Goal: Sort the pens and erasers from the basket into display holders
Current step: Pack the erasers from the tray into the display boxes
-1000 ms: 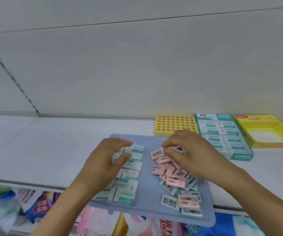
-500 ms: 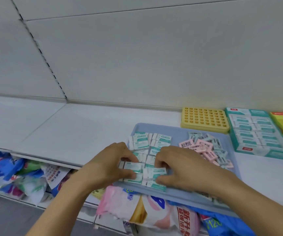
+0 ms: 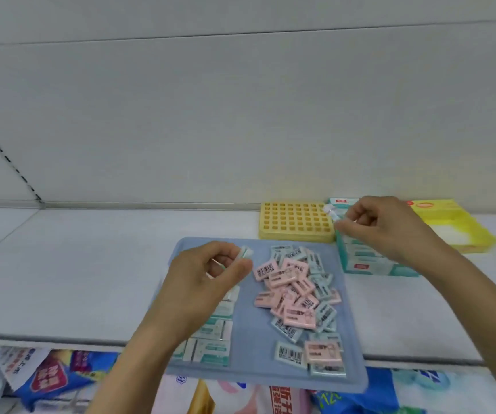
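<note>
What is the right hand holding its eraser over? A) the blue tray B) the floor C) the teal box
C: the right hand pinches an eraser above the back of the teal box, well off the blue tray.

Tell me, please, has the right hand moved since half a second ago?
Yes. The right hand has left the tray and now holds an eraser over the teal box, beside the yellow grid holder.
</note>
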Demonstrator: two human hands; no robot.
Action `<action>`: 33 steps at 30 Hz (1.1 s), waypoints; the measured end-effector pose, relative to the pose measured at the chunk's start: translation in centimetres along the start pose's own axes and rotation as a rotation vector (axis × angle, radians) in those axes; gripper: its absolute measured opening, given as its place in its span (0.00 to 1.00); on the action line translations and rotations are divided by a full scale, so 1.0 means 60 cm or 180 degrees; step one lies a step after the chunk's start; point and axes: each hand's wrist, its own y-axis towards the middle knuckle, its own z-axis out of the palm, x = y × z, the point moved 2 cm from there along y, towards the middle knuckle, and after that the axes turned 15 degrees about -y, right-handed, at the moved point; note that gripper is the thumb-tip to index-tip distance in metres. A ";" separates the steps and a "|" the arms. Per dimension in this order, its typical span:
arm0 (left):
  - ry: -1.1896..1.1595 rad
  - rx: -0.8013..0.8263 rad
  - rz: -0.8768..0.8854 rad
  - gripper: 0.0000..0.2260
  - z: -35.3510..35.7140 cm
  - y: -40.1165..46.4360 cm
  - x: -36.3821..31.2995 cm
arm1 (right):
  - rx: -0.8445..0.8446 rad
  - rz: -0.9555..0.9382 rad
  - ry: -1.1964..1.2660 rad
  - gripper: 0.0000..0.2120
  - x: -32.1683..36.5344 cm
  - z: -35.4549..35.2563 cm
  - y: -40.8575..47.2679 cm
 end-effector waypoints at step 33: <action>-0.0491 0.0900 0.0175 0.05 0.243 0.104 -0.062 | -0.0210 -0.0966 0.0589 0.03 -0.055 -0.056 -0.044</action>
